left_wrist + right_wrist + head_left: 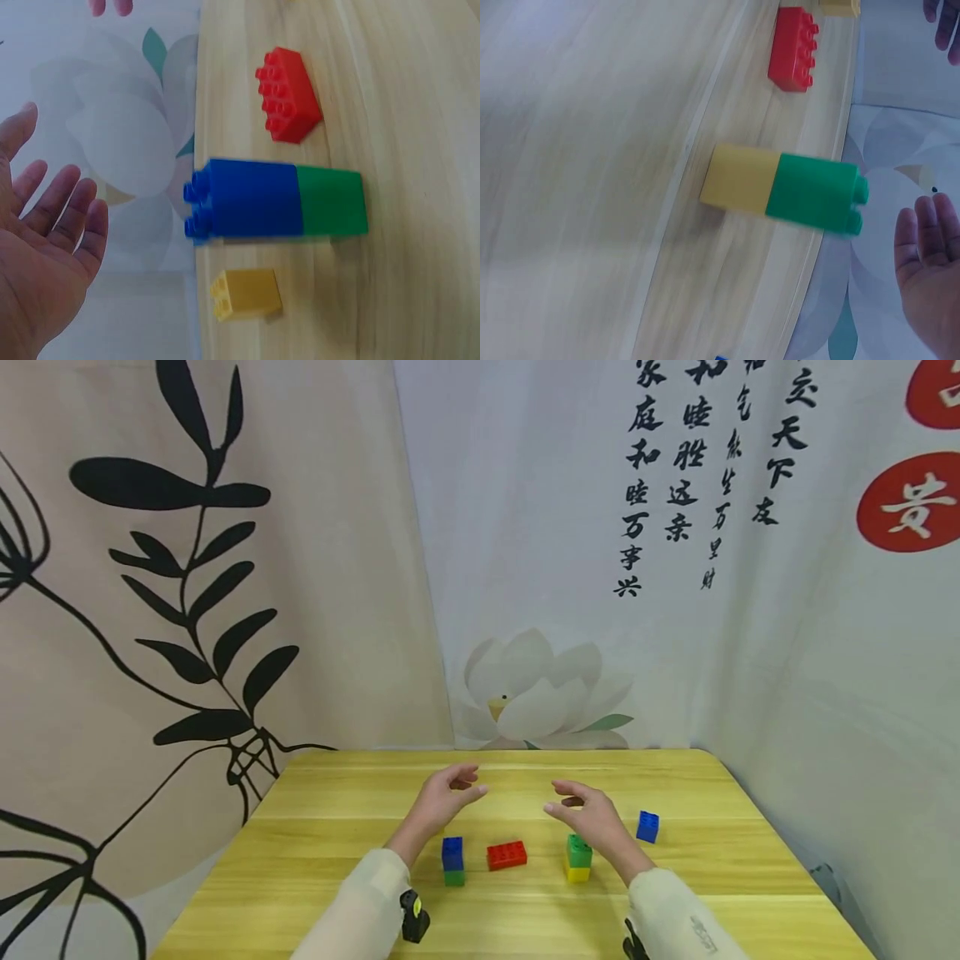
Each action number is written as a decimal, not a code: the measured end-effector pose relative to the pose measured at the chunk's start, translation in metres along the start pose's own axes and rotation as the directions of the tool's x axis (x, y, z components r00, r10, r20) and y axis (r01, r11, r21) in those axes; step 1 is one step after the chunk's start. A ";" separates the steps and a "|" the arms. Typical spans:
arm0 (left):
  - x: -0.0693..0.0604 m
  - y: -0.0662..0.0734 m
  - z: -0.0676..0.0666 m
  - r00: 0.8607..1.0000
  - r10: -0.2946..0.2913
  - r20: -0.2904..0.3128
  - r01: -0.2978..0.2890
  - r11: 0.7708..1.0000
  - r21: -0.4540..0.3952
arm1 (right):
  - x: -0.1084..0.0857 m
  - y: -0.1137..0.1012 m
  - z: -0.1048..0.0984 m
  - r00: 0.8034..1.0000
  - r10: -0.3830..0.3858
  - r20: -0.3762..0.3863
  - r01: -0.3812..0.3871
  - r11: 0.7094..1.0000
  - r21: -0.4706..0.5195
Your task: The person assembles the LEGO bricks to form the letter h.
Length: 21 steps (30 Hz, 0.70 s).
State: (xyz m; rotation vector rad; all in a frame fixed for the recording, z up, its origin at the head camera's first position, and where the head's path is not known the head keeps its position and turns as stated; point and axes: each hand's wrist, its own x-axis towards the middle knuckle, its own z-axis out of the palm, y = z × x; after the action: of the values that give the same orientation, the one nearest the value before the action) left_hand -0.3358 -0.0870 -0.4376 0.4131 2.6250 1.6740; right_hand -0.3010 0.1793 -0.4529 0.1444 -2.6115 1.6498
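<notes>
My left hand [444, 799] hovers above the table with its fingers loosely bent and holds nothing. Nearest to it stands a two-block stack, a blue toy block [452, 853] on top of a green block [334, 201]. On the other side, my right hand [592, 817] is also raised and holds nothing. Just below and partly behind it in the head view is a second stack, a green block [579, 850] on a yellow block [740, 177]. Between the two stacks lies a red eight-stud block [507, 856], touched by neither hand.
A single blue block [648, 827] sits on the right of the wooden table [525, 918]. The left wrist view shows a small yellow block [251, 292] beside the blue and green stack; the left arm hides it in the head view. A printed curtain [360, 568] hangs behind.
</notes>
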 end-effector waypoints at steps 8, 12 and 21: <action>-0.006 -0.013 -0.014 1.000 -0.017 -0.016 0.017 1.000 -0.013 | 0.003 -0.009 0.018 1.000 -0.019 0.020 0.018 0.999 0.032; -0.009 -0.018 -0.018 1.000 -0.017 -0.014 0.017 1.000 -0.010 | 0.003 -0.009 0.027 0.999 -0.038 0.029 0.038 0.999 0.020; -0.025 -0.036 -0.022 0.999 -0.031 0.021 0.031 0.999 -0.020 | 0.001 -0.004 0.046 0.996 -0.070 0.049 0.068 0.997 0.039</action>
State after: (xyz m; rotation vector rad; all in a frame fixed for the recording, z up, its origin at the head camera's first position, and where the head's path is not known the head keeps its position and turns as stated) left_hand -0.3222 -0.1260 -0.4638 0.3857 2.5834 1.6767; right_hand -0.3009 0.1359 -0.4688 0.2771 -2.5804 1.6948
